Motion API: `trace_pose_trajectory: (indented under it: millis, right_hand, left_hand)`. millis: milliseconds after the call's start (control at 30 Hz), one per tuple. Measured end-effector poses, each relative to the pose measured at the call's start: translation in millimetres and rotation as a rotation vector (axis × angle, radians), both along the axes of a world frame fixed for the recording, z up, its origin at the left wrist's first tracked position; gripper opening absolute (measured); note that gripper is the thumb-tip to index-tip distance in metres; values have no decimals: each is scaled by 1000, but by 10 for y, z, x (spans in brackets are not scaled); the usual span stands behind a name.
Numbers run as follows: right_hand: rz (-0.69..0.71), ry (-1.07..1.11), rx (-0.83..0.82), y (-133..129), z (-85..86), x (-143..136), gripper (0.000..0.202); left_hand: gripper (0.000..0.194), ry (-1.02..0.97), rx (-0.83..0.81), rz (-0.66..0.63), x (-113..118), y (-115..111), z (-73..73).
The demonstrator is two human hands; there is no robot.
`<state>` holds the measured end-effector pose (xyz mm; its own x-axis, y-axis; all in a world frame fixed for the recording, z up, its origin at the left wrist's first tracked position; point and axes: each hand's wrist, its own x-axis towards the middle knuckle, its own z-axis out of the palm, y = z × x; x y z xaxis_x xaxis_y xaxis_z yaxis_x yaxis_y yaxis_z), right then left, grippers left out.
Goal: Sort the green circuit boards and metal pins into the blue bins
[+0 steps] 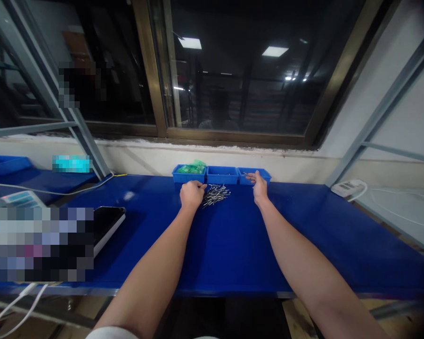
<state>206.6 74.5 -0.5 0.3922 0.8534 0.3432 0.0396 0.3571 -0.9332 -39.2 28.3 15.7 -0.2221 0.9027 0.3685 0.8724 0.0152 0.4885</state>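
A loose pile of thin silver metal pieces [216,195], like long screws or pins, lies on the blue tabletop [229,245]. My left hand [191,194] is closed at the pile's left edge, thumb and fingers pressed together; what they pinch is too small to name. My right hand [259,187] is at the front of the right blue bin [266,176], its fingers reaching left over the rim. A small thin metal piece shows at its fingertips. Beside that bin stand the middle blue bin [222,180], with tiny bits inside, and the left blue bin [189,178], holding green plastic bags [194,167].
A black-topped device [109,221], partly blurred out, sits on the left of the table with white cables. Grey metal posts [88,146] rise at both sides. A white power strip [349,187] lies at the right. A window [233,84] is behind the bins.
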Motion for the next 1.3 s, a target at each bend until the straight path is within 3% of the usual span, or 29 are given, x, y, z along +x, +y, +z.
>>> trace_pose_trajectory:
  millis: [300,467,567,700,833,900,1000,1200,1300]
  right_hand:
    - [82,16,-46,82,-54,51,62]
    - [84,4,-37,50,-81,13,61]
    - [84,-217,-35,-32,-89,-62,45]
    - [180,-678,14,-138,-101,-204,21]
    - [259,-1008,160,-182,-116,-343,31]
    - [297,-1079,184,-196,-125,-404,35]
    - [311,-1140,153,-223,-137,-486,34]
    - [214,-1127,56,-248,-150,-599,28]
    - [221,-1124,49,-252,-146,-627,27]
  left_hand:
    - [40,3,-13,-54,68,-11,-4]
    - [58,-20,-46,-12,74,-7,14]
    - [51,-12,-50,-17,58,14,-10]
    - [33,-62,14,-54,49,36,-45]
    - [55,-62,-20,-46,63,25,-17]
    - [56,-32,-8,-25,72,13,3]
    - [38,-16,78,-52,82,3,1]
    - [14,-76,141,-97,97,35,-84]
    - [30,-82,108,-148,88,53,-116]
